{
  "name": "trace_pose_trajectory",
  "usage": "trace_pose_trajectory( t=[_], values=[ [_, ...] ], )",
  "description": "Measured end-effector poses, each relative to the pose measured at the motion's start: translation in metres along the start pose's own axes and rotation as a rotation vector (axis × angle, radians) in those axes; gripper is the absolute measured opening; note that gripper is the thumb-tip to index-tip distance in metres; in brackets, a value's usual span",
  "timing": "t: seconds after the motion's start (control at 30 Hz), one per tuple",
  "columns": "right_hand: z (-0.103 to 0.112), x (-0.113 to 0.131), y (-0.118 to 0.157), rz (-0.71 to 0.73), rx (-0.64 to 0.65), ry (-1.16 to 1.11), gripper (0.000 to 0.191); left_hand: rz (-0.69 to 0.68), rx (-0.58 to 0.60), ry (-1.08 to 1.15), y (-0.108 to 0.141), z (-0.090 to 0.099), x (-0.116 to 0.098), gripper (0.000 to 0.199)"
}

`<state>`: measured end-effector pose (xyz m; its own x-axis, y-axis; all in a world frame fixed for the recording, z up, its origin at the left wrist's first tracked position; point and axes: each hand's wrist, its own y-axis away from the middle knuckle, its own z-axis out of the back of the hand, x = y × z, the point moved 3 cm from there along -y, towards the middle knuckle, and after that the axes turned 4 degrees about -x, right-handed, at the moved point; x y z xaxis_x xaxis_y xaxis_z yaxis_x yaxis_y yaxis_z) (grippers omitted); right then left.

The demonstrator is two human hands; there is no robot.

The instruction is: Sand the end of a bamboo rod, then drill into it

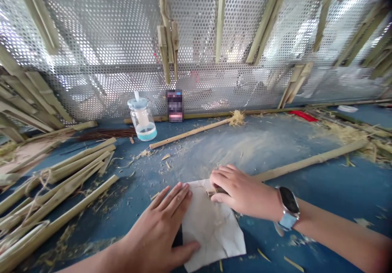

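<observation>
Paper sheet (211,228) lies under my left hand (156,228), fingers spread flat; my right hand (241,193) curls its fingers around a small bamboo piece (211,193) on it. Farther up the desk (260,146), a glass jar (142,119) holds something pale.

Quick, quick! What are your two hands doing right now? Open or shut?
Left hand: open, flat on a sheet of white paper, holding nothing.
Right hand: closed, holding a small bamboo piece.
</observation>
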<state>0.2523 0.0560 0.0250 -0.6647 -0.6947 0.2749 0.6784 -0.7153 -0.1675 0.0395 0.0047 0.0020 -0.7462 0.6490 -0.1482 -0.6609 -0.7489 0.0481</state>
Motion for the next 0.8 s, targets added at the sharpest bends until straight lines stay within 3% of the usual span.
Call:
trace_pose_trajectory(
  t=[0.1,0.27,0.33,0.47,0.6,0.67,0.8],
  values=[
    [-0.01,0.017,0.002,0.026,-0.04,-0.034,0.013,0.005,-0.038,-0.005,-0.001,-0.002,0.002,0.09],
    [-0.024,0.045,0.001,0.279,-0.055,-0.098,0.015,0.059,-0.048,-0.042,-0.003,-0.004,0.005,0.099],
    [-0.021,0.035,-0.004,0.256,-0.04,-0.118,0.012,0.063,-0.036,-0.037,-0.003,-0.002,0.005,0.098],
    [-0.013,0.014,-0.009,0.068,-0.075,-0.116,0.007,0.077,0.009,-0.017,-0.005,0.0,0.004,0.1],
    [-0.021,0.036,-0.004,0.262,-0.047,-0.111,0.013,0.068,0.025,-0.009,-0.006,0.002,0.003,0.1],
    [-0.022,0.035,-0.003,0.301,-0.038,-0.11,0.014,0.072,0.028,-0.012,-0.006,0.002,0.003,0.1],
    [-0.014,0.003,-0.009,0.096,-0.118,-0.078,0.008,0.105,0.067,0.004,-0.005,0.004,0.001,0.101]
  ],
)
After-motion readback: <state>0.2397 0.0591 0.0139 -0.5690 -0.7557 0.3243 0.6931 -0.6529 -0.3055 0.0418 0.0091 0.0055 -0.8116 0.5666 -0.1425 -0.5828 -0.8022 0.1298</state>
